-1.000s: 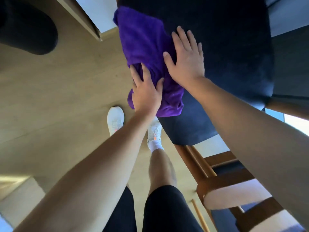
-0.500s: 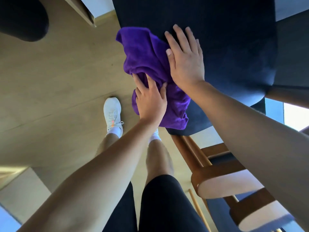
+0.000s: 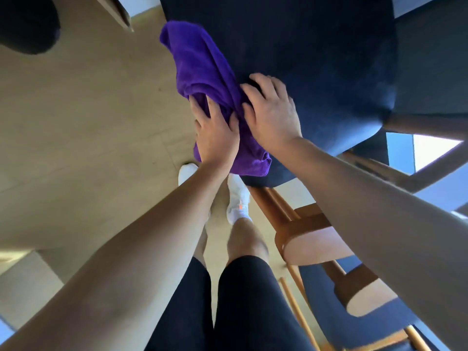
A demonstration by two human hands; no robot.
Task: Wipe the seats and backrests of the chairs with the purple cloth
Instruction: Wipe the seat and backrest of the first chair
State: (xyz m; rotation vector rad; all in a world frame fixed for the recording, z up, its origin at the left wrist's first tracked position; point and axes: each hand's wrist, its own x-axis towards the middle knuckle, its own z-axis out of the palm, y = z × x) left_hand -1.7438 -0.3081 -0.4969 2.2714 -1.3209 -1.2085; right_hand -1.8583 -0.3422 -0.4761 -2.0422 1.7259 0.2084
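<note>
Where the dark blue chair seat (image 3: 316, 59) runs along its left edge, the purple cloth (image 3: 200, 62) lies bunched in a long strip, its near end spilling over the corner. The left hand (image 3: 216, 138) presses on it with fingers spread. The right hand (image 3: 271, 115) sits just beside it, fingers bent across cloth and seat — whether they pinch the cloth cannot be told.
</note>
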